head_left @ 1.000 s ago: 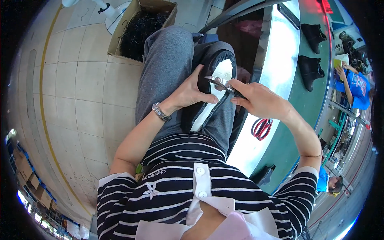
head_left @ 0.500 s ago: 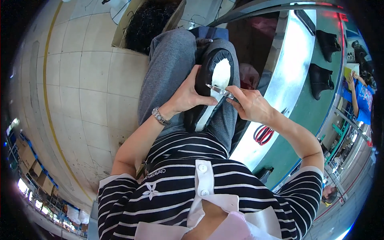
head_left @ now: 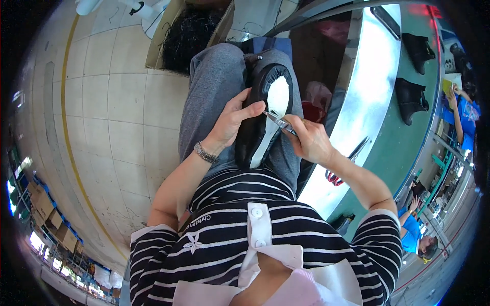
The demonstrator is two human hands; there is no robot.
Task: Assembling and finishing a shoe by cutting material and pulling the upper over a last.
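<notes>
A black shoe upper (head_left: 246, 138), pulled over its form, lies bottom up across my lap, its toe end away from me. Its white insole (head_left: 278, 96) faces upward, framed by the folded, pleated black edge. My left hand (head_left: 232, 120) grips the shoe's left side, with the fingers partly hidden behind it and the thumb stretched over toward the insole. In my right hand (head_left: 312, 140) is a pair of silver pincers (head_left: 279, 121). Their jaws touch or hover just above the narrow middle of the insole; I cannot tell which.
Right of my legs runs a shiny metal ledge (head_left: 352, 112) with a red-and-black handled tool (head_left: 334, 177). Beyond it, a green conveyor belt (head_left: 383, 153) carries black boots (head_left: 412, 101). A cardboard box (head_left: 154, 51) of black scraps stands ahead on the tiled floor. Other people (head_left: 467, 120) are at the far right.
My left thumb has lifted off the insole and moved up beside the pincers' tip. The pincers have shifted slightly down the shoe with my right hand. Another person shows more at the lower right.
</notes>
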